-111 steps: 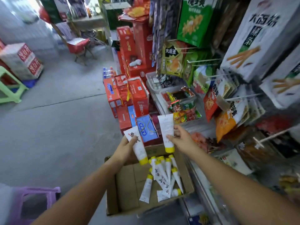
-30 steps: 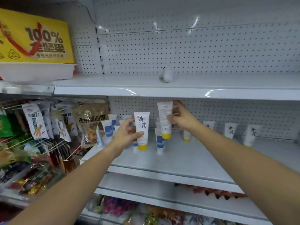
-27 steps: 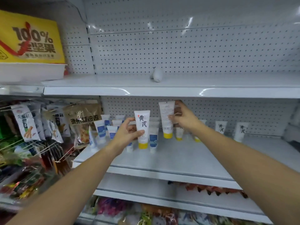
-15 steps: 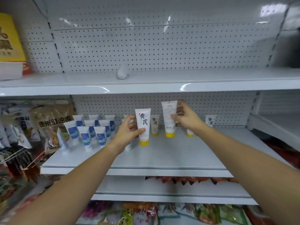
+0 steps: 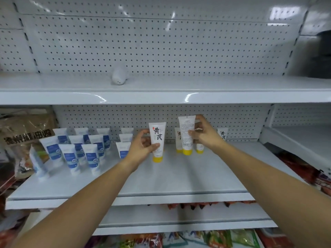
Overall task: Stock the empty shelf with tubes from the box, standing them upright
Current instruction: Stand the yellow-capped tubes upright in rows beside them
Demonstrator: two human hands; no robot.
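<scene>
Fingers of the left hand are wrapped round a white tube with bold black characters and a yellow cap, thumb pressed on its front, cap pointing down just over the shelf. Right hand grips a second tube, fingers closed on its upper edge and side, back label with barcode facing us, yellow cap at the shelf surface (touching or just above, hard to say). Behind it stand more yellow-capped tubes against the pegboard back, upright on their caps. Off to the left, a cluster of blue-labelled tubes stands on the same shelf. Up on the higher shelf, one small white object.
</scene>
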